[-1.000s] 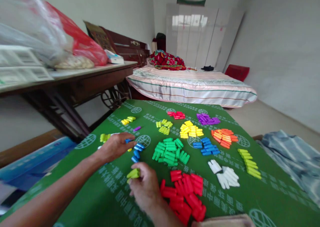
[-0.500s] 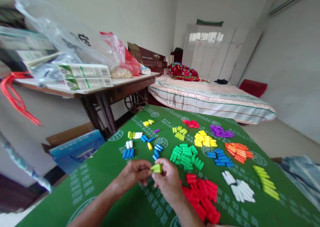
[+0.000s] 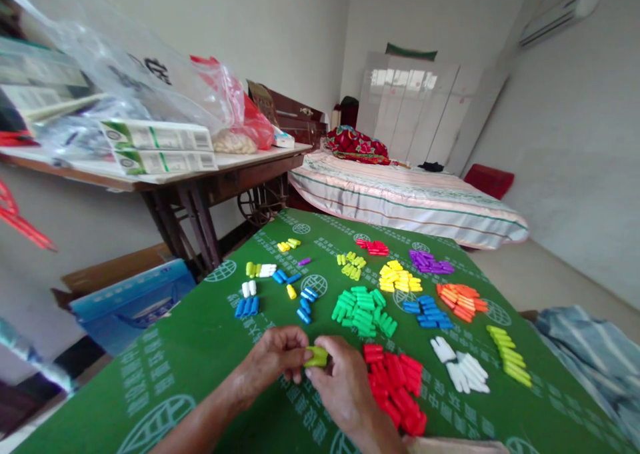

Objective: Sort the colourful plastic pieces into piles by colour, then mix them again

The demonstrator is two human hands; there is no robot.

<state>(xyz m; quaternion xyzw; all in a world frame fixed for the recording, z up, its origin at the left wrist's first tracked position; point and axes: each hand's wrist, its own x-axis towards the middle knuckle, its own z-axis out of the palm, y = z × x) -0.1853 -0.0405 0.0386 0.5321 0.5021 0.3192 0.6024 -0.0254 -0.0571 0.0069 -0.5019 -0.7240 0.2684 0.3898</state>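
Observation:
Both my hands meet low in the middle of the green table mat (image 3: pixel 200 347). My left hand (image 3: pixel 275 361) and my right hand (image 3: pixel 343 384) pinch a lime-green plastic piece (image 3: pixel 317 357) between their fingertips, just above the mat. A pile of red pieces (image 3: pixel 395 387) lies right beside my right hand. Further out are sorted piles: green (image 3: pixel 363 309), blue (image 3: pixel 427 311), white (image 3: pixel 463 369), yellow (image 3: pixel 397 277), orange (image 3: pixel 463 301), purple (image 3: pixel 430 262) and a lime row (image 3: pixel 510 364). Small loose groups of blue, white and yellow pieces (image 3: pixel 260 287) lie to the left.
A wooden table (image 3: pixel 200 174) at the left carries plastic bags (image 3: pixel 150 87) and boxes. A blue box (image 3: pixel 130 301) sits on the floor under it. A bed (image 3: pixel 400 194) stands behind the mat. Blue cloth (image 3: pixel 595 347) lies at the right.
My left hand left the blue pieces at the left and came in to join my right hand on the lime-green piece. The view swung left and steadied.

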